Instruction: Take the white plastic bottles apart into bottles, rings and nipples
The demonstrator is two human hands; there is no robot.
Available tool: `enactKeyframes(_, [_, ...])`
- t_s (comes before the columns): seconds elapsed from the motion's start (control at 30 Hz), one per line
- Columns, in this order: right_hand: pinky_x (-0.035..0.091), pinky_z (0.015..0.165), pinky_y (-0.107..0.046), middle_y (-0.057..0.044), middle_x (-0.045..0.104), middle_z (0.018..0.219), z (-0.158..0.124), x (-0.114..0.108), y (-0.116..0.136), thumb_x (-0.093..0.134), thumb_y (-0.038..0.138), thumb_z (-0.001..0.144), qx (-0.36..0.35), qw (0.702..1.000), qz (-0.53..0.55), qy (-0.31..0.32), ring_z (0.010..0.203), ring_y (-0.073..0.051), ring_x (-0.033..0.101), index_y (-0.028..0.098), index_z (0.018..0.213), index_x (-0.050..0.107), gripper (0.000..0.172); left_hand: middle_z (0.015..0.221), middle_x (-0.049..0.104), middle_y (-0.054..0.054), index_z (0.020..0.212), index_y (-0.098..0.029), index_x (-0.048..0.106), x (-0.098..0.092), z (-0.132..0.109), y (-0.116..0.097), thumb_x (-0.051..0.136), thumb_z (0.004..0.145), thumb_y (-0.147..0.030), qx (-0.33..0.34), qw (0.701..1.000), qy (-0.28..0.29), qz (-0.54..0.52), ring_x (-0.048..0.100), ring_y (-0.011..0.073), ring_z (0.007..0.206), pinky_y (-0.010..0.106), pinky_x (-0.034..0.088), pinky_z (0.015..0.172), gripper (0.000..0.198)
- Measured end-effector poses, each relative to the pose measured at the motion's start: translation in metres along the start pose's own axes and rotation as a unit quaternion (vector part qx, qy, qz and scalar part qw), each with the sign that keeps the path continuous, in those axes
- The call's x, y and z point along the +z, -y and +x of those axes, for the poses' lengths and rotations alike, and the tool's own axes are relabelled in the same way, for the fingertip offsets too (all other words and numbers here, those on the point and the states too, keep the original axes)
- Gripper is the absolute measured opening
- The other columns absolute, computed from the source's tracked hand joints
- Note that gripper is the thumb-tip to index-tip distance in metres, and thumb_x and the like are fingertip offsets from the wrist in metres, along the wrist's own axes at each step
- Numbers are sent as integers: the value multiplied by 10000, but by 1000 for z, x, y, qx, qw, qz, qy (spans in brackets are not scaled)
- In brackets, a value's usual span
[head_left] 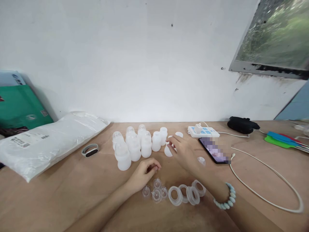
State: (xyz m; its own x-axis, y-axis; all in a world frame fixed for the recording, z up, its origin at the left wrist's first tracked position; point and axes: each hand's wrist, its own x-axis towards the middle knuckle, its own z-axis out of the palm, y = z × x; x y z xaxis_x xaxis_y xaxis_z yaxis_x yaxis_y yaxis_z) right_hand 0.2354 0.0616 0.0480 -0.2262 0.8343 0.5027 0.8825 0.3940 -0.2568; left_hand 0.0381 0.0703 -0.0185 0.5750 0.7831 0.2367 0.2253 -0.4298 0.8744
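My right hand (182, 151) is at a small white baby bottle (168, 150), its fingers curled over the neck and hiding part of it. My left hand (145, 172) rests just above the table with loosely curled fingers and nothing visible in them. Left of the right hand stand two uncapped white bottles (156, 141). Farther left, several bottles (124, 158) wear clear domed caps. Close below my left hand lie several clear silicone nipples (156, 194). Several translucent collar rings (175, 196) lie beside them, below my right forearm.
A clear cap-like piece (201, 160) lies near a phone (214, 150). Behind are a power strip (193, 131) and a black case (242, 125). A white cable (267, 180) loops at right, near colored spatulas (280, 140). A fitness band (90, 150) and a white plastic package (48, 141) lie left.
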Motion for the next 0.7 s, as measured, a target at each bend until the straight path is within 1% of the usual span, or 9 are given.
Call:
enactKeyframes(0.07, [427, 780, -363, -106, 666, 930, -6, -11, -7, 487, 84, 909, 8, 1000, -14, 0, 853, -233, 582, 141, 907, 640, 163, 777, 673, 27, 830, -170, 655, -1, 0, 1, 482, 801, -113, -7, 1000, 19, -19, 599, 161, 729, 248, 434, 666, 184])
enactKeyframes(0.13, [414, 753, -341, -79, 665, 862, -12, -23, -9, 542, 83, 878, 2, 999, -12, 42, 823, -220, 575, 153, 837, 646, 132, 773, 686, 26, 817, -166, 666, -2, 0, 1, 474, 743, -77, -12, 998, 42, -37, 610, 159, 733, 248, 441, 675, 224])
enactKeyframes(0.2, [407, 722, -313, -41, 659, 829, -19, -33, -6, 662, 156, 825, -14, 989, 16, 148, 796, -203, 576, 170, 811, 651, 23, 765, 692, 22, 807, -163, 681, -4, 1, 0, 462, 686, -53, -16, 996, 69, -51, 613, 156, 723, 246, 443, 671, 273])
enactKeyframes(0.3, [409, 786, -339, -26, 651, 911, -32, -38, 3, 808, 317, 693, -60, 949, 65, 304, 886, -227, 581, 188, 867, 651, 268, 796, 706, 24, 802, -165, 712, -8, 1, -3, 462, 635, -41, -15, 991, 118, -67, 626, 164, 746, 249, 454, 680, 325])
enactKeyframes(0.4, [395, 868, -406, -23, 628, 925, -43, -31, 9, 804, 345, 671, -98, 922, 67, 368, 932, -250, 566, 196, 880, 634, 308, 847, 711, 26, 825, -175, 742, -14, 2, -6, 501, 594, -38, -9, 984, 164, -75, 631, 176, 769, 246, 462, 666, 361])
enactKeyframes(0.5, [383, 907, -445, -21, 616, 902, -47, -26, 11, 793, 316, 670, -95, 913, 56, 393, 917, -248, 564, 192, 842, 617, 275, 896, 709, 30, 885, -195, 768, -21, 3, -6, 575, 612, -52, -5, 977, 198, -74, 629, 184, 792, 251, 475, 676, 364])
enactKeyframes(0.57, [383, 911, -443, -12, 614, 890, -47, -28, 9, 791, 290, 668, -81, 914, 68, 391, 894, -235, 570, 193, 842, 608, 270, 946, 708, 36, 934, -215, 777, -25, 4, -5, 653, 670, -103, 0, 973, 217, -74, 636, 197, 856, 270, 494, 743, 313])
enactKeyframes(0.63, [396, 889, -413, -4, 615, 886, -44, -35, 7, 773, 257, 692, -58, 923, 97, 369, 885, -222, 575, 199, 865, 604, 249, 988, 709, 42, 983, -233, 775, -29, 5, -3, 726, 727, -193, 9, 969, 234, -73, 640, 211, 917, 297, 499, 823, 264])
enactKeyframes(0.7, [410, 861, -378, -12, 617, 919, -41, -42, 5, 744, 219, 729, -31, 938, 121, 324, 904, -216, 572, 202, 900, 605, 221, 1005, 712, 47, 993, -239, 770, -31, 5, -2, 766, 757, -287, 17, 966, 248, -72, 641, 220, 957, 320, 491, 881, 241])
